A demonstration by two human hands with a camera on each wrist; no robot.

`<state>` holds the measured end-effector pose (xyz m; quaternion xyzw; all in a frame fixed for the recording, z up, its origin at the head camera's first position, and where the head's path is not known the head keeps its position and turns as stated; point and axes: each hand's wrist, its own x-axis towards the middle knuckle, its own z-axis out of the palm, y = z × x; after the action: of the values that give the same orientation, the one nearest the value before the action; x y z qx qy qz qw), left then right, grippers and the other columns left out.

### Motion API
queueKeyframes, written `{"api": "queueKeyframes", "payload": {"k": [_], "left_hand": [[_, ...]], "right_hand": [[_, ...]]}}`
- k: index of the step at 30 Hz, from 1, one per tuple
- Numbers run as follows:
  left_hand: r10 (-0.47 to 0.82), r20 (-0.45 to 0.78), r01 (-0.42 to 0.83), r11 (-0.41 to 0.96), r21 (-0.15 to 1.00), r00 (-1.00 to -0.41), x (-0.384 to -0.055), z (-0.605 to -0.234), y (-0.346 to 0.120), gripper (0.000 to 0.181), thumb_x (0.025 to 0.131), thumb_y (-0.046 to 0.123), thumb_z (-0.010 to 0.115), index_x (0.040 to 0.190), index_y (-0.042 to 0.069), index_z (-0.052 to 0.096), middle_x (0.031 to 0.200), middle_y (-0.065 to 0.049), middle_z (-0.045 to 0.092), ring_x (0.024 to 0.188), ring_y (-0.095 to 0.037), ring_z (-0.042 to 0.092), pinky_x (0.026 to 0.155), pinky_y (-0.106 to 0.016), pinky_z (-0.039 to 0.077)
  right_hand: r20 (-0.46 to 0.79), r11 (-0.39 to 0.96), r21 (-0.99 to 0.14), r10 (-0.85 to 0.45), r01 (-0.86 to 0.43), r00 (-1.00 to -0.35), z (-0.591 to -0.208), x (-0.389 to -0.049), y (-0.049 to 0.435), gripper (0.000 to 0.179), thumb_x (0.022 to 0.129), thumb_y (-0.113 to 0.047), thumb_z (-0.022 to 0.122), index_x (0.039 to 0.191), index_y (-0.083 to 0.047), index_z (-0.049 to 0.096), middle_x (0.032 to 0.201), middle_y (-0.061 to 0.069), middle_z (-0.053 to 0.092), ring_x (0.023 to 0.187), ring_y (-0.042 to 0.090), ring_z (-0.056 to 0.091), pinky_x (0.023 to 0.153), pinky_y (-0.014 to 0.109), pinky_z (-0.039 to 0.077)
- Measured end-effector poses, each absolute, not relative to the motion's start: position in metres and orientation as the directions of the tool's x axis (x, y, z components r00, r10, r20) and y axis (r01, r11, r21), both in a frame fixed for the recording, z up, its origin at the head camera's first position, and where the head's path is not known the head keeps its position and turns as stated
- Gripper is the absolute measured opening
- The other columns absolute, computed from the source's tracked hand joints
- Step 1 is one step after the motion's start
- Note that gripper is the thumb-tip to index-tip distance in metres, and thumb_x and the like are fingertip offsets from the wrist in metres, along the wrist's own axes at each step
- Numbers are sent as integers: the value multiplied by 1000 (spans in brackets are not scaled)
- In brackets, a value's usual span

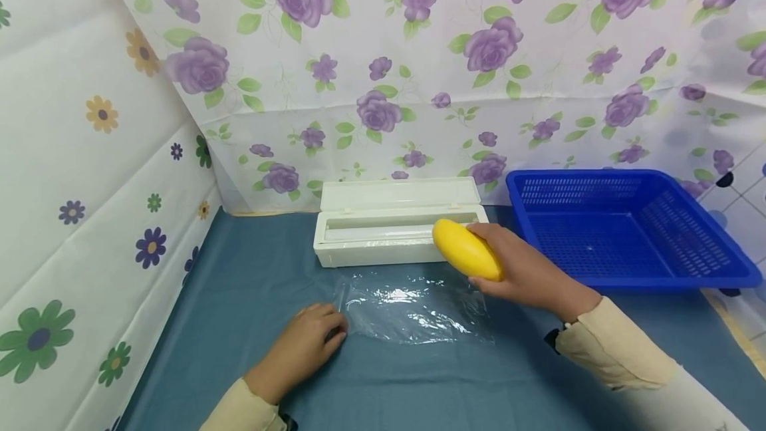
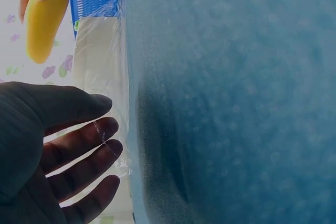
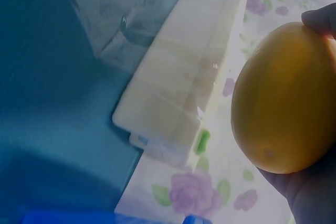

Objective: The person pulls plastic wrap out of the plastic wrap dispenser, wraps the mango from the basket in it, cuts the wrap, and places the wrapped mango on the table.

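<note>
A smooth yellow mango (image 1: 468, 249) is held up in my right hand (image 1: 526, 271), the fingers and thumb round its right end. Below it, a sheet of clear cling film (image 1: 413, 308) lies on the table in front of a white film dispenser box (image 1: 377, 257), whose lid stands open with the roll inside. My left hand (image 1: 308, 338) rests at the film's left edge. In the left wrist view its fingers (image 2: 86, 142) are loosely bent near the thumb, with a thin wisp of film across them. No firm pinch shows.
A blue plastic basket (image 1: 643, 283) stands at the back right, beside the dispenser box. A blue-grey cloth (image 1: 251, 291) covers the table. Flowered sheeting (image 1: 383, 112) hangs along the back and left.
</note>
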<state>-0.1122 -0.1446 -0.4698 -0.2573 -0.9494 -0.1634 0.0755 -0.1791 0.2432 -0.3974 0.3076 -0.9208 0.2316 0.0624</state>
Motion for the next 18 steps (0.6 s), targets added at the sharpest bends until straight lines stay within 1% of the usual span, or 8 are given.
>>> {"api": "queueKeyframes", "payload": {"k": [5,9,13,18], "left_hand": [[459,223,508,817,274,-860,-111,-470,-145,15,84,17,80,78,22,67,78,14,57,76,-5,52,74,-32,47],[453,208,497,822,278,-867,-110,-470,-145,15,85,17,80,78,22,67,78,14,57,76,-4,51,73,-31,46],[457,234,509,815,277,-858,-110,-470,-145,16,84,15,80,77,21,67,78,13,57,75,-5,52,73,-31,46],[458,236,511,816,271,-857,-112,-470,-144,15,85,16,79,78,21,67,78,13,58,76,-5,52,73,-31,46]], "right_hand": [[275,675,-373,-575,-636,-771,-405,-177,236,79,82,-29,83,149,-14,41,140,5,51,102,14,52,86,39,53],[270,679,-347,-589,-647,-762,-413,-176,231,77,83,-32,83,148,-18,44,140,4,49,101,13,52,82,33,54],[254,674,-357,-596,-646,-762,-417,-175,227,78,83,-33,82,150,-21,44,136,2,49,98,12,52,80,30,53],[247,649,-392,-608,-652,-754,-419,-175,222,81,82,-33,83,152,-24,44,134,-1,49,97,11,51,81,29,52]]}}
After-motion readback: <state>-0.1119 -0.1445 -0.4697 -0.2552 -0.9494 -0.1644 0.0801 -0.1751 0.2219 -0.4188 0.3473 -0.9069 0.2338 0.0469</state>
